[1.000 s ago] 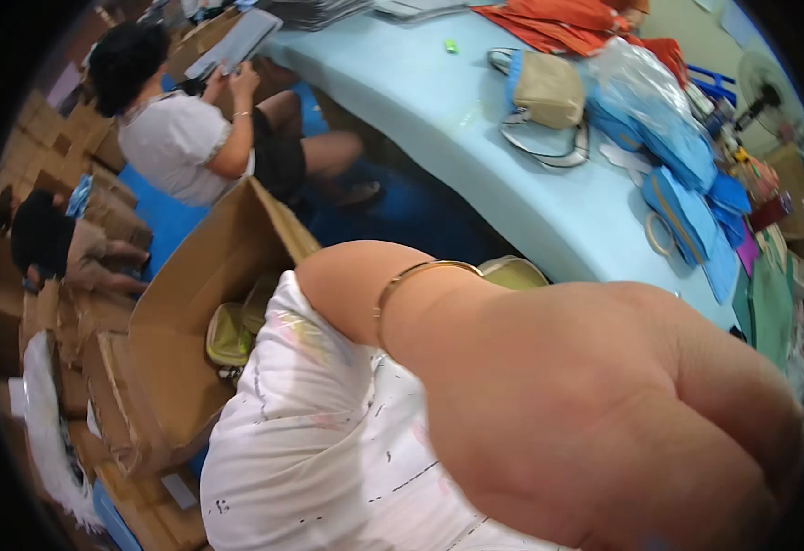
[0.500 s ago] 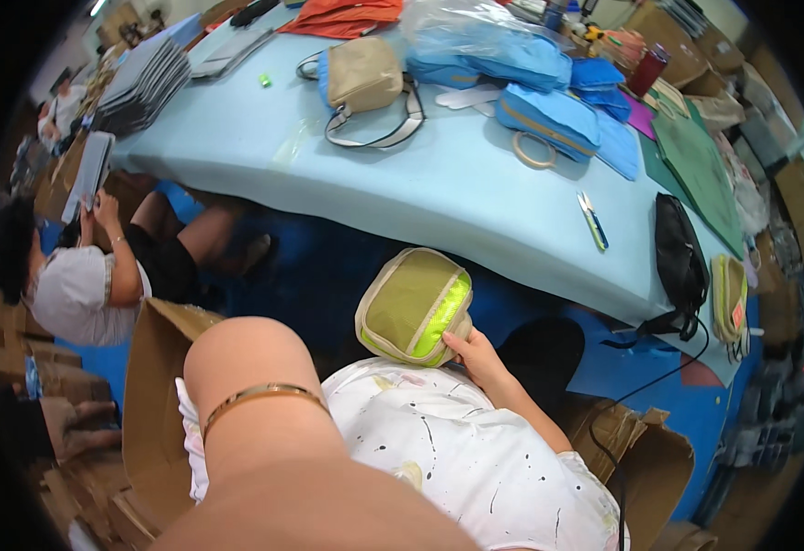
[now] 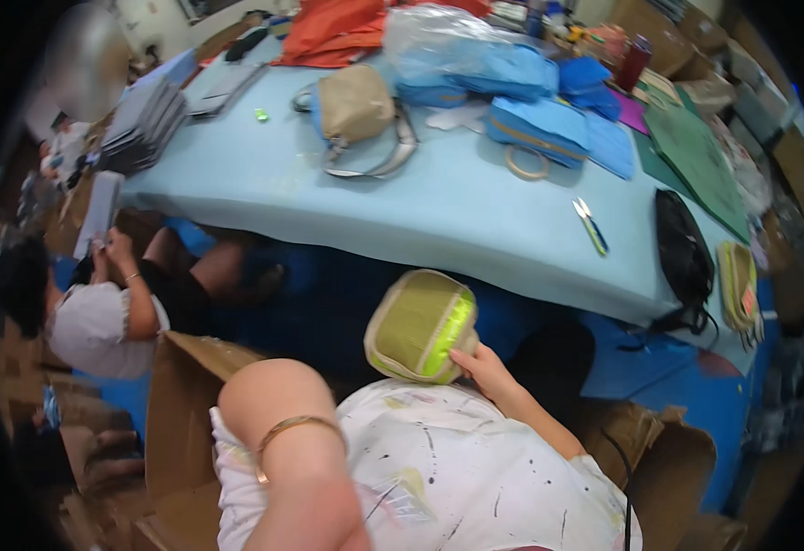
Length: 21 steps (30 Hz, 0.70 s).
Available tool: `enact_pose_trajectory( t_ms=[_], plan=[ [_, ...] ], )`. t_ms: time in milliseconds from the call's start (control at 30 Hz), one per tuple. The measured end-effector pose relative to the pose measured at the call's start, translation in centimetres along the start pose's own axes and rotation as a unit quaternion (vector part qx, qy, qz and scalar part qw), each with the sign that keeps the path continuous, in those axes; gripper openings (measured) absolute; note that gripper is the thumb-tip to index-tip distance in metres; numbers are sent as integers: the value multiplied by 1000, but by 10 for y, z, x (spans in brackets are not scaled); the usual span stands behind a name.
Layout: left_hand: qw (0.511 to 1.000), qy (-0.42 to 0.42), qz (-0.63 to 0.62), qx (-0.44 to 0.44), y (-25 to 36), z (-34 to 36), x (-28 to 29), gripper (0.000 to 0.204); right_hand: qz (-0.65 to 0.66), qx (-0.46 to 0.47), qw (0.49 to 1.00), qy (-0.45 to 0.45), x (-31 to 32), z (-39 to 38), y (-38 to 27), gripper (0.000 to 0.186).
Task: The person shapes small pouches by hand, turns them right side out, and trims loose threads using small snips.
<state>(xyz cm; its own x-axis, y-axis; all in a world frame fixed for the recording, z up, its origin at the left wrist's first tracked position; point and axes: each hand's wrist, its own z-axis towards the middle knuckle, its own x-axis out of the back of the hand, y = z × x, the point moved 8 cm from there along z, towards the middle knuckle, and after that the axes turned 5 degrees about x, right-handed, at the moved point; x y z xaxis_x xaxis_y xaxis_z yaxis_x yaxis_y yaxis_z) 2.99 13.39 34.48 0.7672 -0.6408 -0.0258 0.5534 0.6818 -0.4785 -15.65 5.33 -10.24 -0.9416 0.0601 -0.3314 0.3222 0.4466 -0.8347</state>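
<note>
A small olive-green pouch (image 3: pixel 413 329) with beige edging and a shiny lime side panel is in my right hand (image 3: pixel 483 369). The thumb lies on the lime side, and the other fingers are hidden behind it. The pouch is tilted above my lap, just short of the table edge. My left arm is bent, with the elbow up and a gold bracelet (image 3: pixel 294 424) round it. Close to the camera, my left hand (image 3: pixel 315 519) is blurred and cut off by the lower edge, so its fingers do not show.
The blue-covered table (image 3: pixel 475 216) holds a beige shoulder bag (image 3: pixel 354 103), blue bags (image 3: pixel 540 129), snips (image 3: pixel 590 226), a black pouch (image 3: pixel 682 248) and another green pouch (image 3: pixel 737 285). Open cardboard boxes (image 3: pixel 181 422) stand beside me. At left sits a co-worker (image 3: pixel 99 321) handling a grey piece.
The whole view has shifted, with the table and pouch slightly lower. My left arm has drawn back toward the lower edge and fills less of the picture. My right hand keeps its hold.
</note>
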Motion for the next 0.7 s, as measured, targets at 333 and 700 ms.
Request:
enact_pose_trajectory(
  t_ms=[333, 700],
  plan=[
    [983, 91, 116, 110, -1, -21, 42, 19, 14, 34, 999, 3, 17, -1, 14, 31],
    [931, 206, -40, 300, -53, -8, 29, 15, 68, 40, 996, 35, 13, -2, 0, 24]
  ],
)
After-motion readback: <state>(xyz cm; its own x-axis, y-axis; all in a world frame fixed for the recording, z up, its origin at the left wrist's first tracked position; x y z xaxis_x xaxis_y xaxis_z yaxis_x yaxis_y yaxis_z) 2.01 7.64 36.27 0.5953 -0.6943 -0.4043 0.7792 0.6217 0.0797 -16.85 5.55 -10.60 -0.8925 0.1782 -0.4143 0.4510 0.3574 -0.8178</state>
